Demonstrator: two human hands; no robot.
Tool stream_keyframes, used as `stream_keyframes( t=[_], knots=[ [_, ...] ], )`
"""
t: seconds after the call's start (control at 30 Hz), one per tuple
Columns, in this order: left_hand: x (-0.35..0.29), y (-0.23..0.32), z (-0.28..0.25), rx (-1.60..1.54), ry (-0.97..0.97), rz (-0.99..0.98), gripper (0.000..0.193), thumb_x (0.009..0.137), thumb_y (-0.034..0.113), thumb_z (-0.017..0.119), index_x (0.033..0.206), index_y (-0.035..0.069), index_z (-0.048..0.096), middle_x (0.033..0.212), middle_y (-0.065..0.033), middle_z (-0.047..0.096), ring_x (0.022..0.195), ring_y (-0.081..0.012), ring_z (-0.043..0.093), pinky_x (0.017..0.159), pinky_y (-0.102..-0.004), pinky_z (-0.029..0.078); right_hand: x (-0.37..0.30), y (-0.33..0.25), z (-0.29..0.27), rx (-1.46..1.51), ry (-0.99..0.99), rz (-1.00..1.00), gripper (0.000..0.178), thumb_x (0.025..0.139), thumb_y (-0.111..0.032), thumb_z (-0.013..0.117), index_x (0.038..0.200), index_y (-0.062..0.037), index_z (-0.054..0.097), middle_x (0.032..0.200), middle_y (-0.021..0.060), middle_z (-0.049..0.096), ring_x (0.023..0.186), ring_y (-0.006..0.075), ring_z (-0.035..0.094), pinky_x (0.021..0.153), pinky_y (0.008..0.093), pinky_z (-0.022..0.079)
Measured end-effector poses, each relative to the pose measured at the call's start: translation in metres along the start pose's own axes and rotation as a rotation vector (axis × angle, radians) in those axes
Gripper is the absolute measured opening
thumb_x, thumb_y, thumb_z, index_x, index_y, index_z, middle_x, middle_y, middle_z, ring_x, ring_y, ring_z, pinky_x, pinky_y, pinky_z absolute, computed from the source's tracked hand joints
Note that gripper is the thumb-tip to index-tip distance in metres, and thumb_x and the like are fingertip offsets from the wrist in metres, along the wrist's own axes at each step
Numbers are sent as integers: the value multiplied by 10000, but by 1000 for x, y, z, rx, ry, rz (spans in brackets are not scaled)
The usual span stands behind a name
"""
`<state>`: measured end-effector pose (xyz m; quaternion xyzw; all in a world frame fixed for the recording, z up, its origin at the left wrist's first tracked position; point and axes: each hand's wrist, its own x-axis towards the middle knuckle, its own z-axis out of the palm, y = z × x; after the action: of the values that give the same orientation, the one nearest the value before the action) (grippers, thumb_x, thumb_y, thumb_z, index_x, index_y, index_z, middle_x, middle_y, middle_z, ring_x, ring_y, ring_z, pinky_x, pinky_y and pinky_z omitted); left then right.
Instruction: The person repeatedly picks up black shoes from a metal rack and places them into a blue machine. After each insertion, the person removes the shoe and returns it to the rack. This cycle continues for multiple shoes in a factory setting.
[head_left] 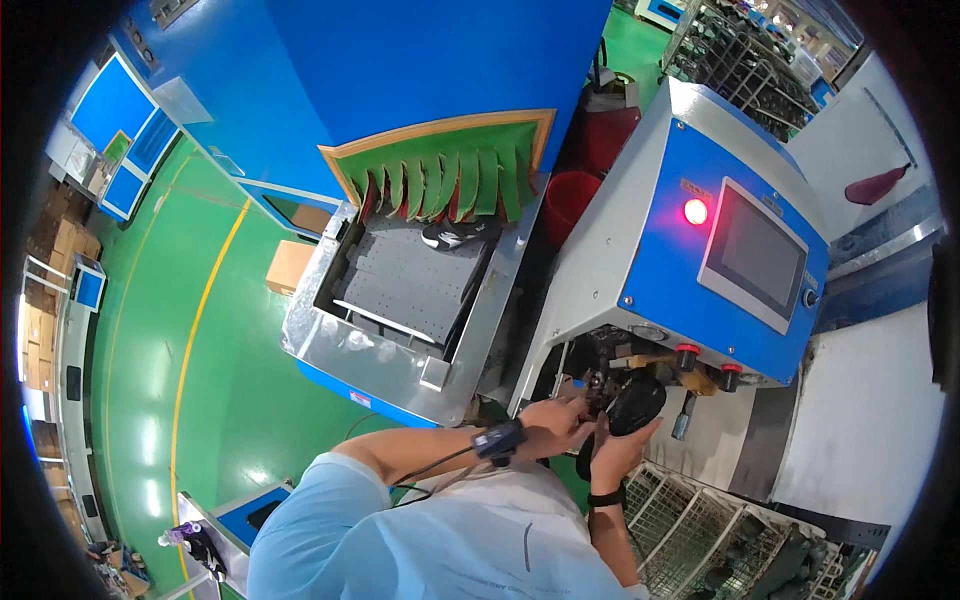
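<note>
In my right hand [617, 458] is a black shoe [637, 401], its rounded end up, the fingers wrapped round it from below. My left hand [556, 424] is beside it with bent fingers at the shoe's near side; what they grip is hidden. Both hands are just under the front of a blue and white machine [655, 270], close to its metal fittings [597, 385]. Another shoe, black and white [458, 235], lies on the grey conveyor bed [405, 280] to the left, by the green strip curtain [450, 185].
A red lamp [696, 211] glows beside the screen [757, 257] on the machine. Two red-collared knobs [687, 357] stick out under the panel. Wire racks [690, 525] with dark items stand at lower right. A red bin [572, 205] sits between the machines, and a cardboard box [288, 266] on the green floor.
</note>
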<state>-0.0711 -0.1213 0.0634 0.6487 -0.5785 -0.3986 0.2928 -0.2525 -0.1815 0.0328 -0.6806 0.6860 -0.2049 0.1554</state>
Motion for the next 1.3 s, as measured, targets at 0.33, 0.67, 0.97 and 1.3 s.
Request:
stream_keyframes(
  t=[0.33,0.67,0.97,1.3],
  knots=[
    [179,69,99,577,58,-79,497,900,446,711,1173,31,709,1093,-185,673,1017,-363,691,654,-575,597,1,109,101,1197,-141,-84,526,1104,-360,575,1510,-44,466,1420,114,599,1291,254,575,1086,384,481],
    [91,79,68,475,226,60,250,926,261,617,1050,62,704,1065,-179,683,928,-359,726,577,-561,603,-52,68,54,387,85,-260,649,872,-343,832,1388,-19,611,1349,182,673,1219,365,648,1058,471,511],
    [-14,-14,13,-1063,-758,-820,734,995,703,607,1309,41,644,1105,-101,756,978,-195,735,864,-371,604,-95,31,-94,-49,-379,-525,1043,742,-379,938,1547,44,426,1341,324,652,1148,482,688,945,500,584],
    [-40,-23,32,-825,-489,-412,398,919,228,710,1247,2,720,1089,-54,725,969,-172,665,853,-324,527,-19,22,7,1274,-325,353,933,854,-328,857,1602,18,419,1489,197,584,1351,299,554,1167,382,428]
  ],
)
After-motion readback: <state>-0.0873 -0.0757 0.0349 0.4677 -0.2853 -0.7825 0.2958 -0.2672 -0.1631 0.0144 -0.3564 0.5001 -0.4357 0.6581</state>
